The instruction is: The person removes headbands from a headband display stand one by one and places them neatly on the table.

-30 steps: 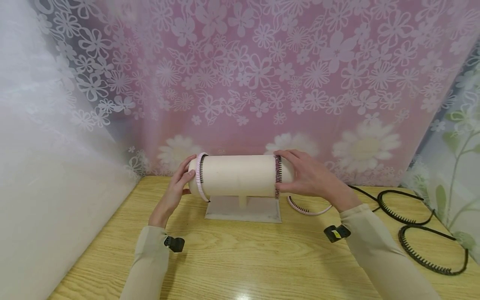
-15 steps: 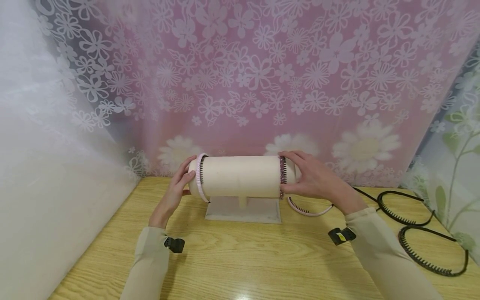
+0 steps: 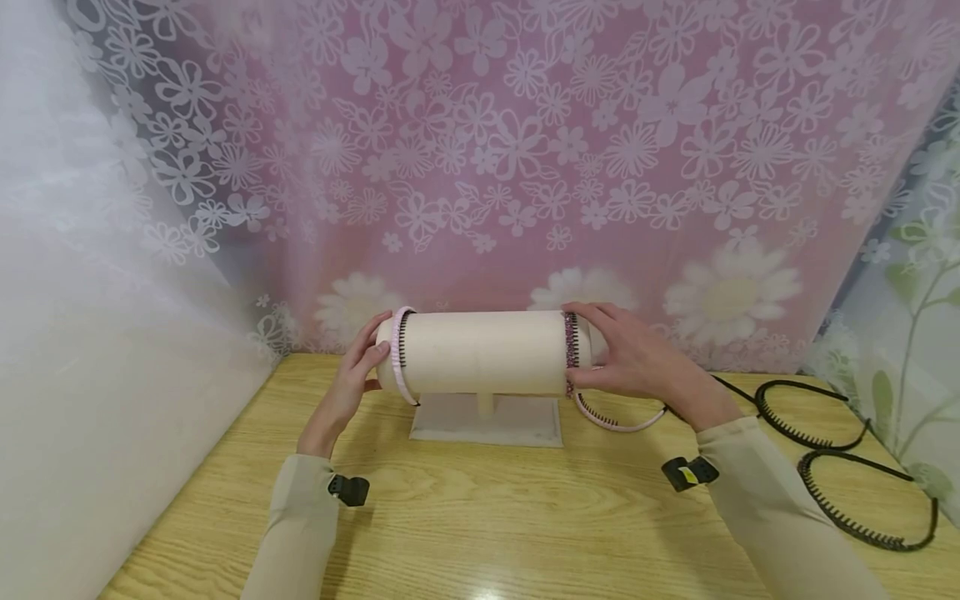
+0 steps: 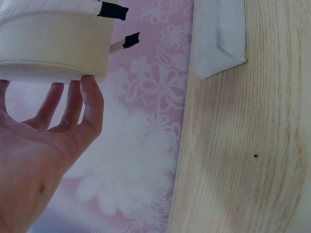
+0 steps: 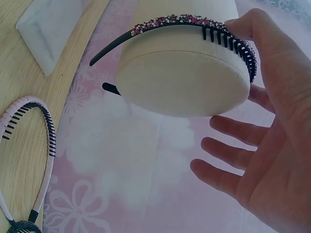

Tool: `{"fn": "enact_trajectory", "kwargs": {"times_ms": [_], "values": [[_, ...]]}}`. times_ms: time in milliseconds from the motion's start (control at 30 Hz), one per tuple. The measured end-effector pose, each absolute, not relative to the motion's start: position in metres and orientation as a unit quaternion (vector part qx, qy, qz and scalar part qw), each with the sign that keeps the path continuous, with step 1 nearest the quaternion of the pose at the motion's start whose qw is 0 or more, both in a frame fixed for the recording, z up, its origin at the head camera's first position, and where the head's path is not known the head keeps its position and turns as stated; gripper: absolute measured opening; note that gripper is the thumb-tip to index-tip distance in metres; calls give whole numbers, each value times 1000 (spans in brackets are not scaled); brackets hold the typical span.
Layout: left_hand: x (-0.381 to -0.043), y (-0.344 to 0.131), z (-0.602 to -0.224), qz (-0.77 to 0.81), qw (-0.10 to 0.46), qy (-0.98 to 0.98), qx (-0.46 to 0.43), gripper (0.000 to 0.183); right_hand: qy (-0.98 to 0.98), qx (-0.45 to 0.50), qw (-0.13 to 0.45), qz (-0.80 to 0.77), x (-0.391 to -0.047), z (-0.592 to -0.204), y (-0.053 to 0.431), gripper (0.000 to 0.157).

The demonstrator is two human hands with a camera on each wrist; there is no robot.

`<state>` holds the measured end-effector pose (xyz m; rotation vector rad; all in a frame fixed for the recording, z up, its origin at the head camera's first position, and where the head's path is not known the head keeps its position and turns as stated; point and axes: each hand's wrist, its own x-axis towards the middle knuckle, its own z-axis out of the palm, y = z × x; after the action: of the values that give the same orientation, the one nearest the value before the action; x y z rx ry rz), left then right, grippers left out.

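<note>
A cream padded roll [image 3: 483, 354] lies level on the post of its display stand, above a pale flat base [image 3: 442, 423]. My left hand [image 3: 347, 387] grips the roll's left end, thumb in front; in the left wrist view its fingertips press the end's edge. Close to that end sits a pale pink toothed headband [image 3: 400, 354]. Around the right end is a black toothed headband [image 5: 175, 20] covered with pink and silver glitter stones. My right hand [image 3: 645, 358] holds this headband between thumb and index finger, while the other fingers spread beside the roll's end.
On the wooden table [image 3: 465, 517], another pink headband [image 3: 630, 428] lies behind and below my right wrist. Black toothed headbands [image 3: 759, 400] lie farther right. A pink flowered curtain [image 3: 480, 150] hangs close behind the stand, and a white sheet [image 3: 112, 333] stands on the left.
My right hand has slid the glitter headband a little to the right along the roll, nearer its end. My left hand and the pink headband on the roll have stayed in place.
</note>
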<state>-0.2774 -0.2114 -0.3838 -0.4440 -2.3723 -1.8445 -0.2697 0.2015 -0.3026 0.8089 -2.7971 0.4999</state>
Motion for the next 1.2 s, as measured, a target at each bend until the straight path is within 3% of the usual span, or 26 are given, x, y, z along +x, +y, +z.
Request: {"fn": "enact_trajectory", "kwargs": {"times_ms": [1200], "values": [[-276, -212, -385, -607, 50, -779, -147, 53, -908, 284, 63, 301, -260, -311, 212, 82]]}}
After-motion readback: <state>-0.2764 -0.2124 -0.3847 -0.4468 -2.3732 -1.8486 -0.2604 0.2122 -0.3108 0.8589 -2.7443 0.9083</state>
